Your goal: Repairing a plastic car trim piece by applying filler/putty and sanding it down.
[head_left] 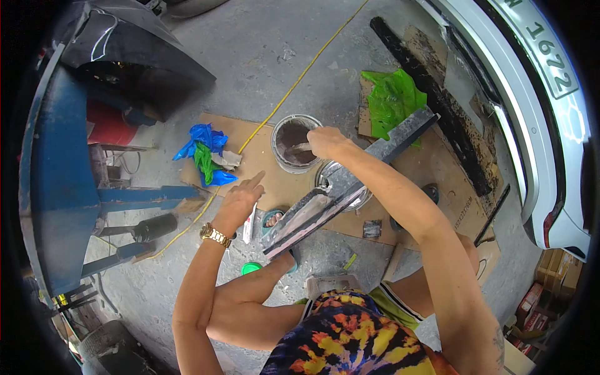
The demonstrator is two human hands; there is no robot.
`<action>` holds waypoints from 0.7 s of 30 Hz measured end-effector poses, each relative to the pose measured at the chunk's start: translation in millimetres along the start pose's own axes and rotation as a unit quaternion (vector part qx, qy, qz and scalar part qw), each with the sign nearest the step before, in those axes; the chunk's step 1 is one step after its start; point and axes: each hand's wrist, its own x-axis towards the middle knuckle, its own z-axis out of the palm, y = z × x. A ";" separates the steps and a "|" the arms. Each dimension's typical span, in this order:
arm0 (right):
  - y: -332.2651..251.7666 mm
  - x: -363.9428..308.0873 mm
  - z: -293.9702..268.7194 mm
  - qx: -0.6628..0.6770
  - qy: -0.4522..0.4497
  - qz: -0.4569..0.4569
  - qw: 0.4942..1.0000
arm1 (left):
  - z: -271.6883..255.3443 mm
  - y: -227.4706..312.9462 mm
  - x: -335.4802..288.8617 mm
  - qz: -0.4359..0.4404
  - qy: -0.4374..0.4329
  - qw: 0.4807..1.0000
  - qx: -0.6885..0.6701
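My right hand [328,142] is closed on a putty knife [301,148], whose blade dips into an open round can [275,154] of grey-brown paste. My left hand [239,201], with a gold watch at the wrist, hovers left of the can, fingers stretched out and apart, holding nothing I can see. A long grey trim piece [400,134] with pale pinkish smears near its lower end slants between my arms. Partly under it is a shiny round tin [360,201]. Below my left hand lies a white tube [249,226].
Cardboard [253,181] covers the floor beneath the can. Crumpled blue and green plastic [209,150] lies left, a green plastic sheet [395,100] at upper right. A yellow cord [300,78] crosses the floor. A blue metal stand [59,181] and a white car [537,125] flank me.
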 end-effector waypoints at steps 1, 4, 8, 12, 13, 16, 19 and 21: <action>1.9 -2.7 -0.9 0.003 0.004 -0.002 1.000 | 4.8 2.1 6.3 0.027 -0.022 0.999 0.018; -0.9 -13.0 -13.2 0.027 0.071 -0.012 0.997 | 18.0 -0.4 18.3 0.056 -0.037 0.996 0.058; 0.6 -16.0 -28.7 0.038 0.055 0.004 0.998 | 33.4 -5.4 25.7 0.093 -0.028 0.992 0.076; 6.3 -3.4 -9.4 0.025 0.041 0.022 0.999 | 43.3 -1.3 31.5 0.099 -0.023 0.992 0.080; 4.7 -1.1 -4.8 0.033 0.053 0.029 0.998 | 45.5 0.1 33.1 0.096 -0.024 0.992 0.084; -0.9 4.2 7.0 0.055 0.065 0.031 0.996 | 50.2 -0.3 37.7 0.089 -0.031 0.991 0.099; -4.2 9.2 9.1 0.085 0.056 0.019 0.995 | 54.9 -1.1 37.2 0.078 -0.037 0.992 0.094; -4.0 10.0 6.3 0.092 0.050 0.012 0.994 | 58.4 -2.7 37.7 0.072 -0.035 0.994 0.079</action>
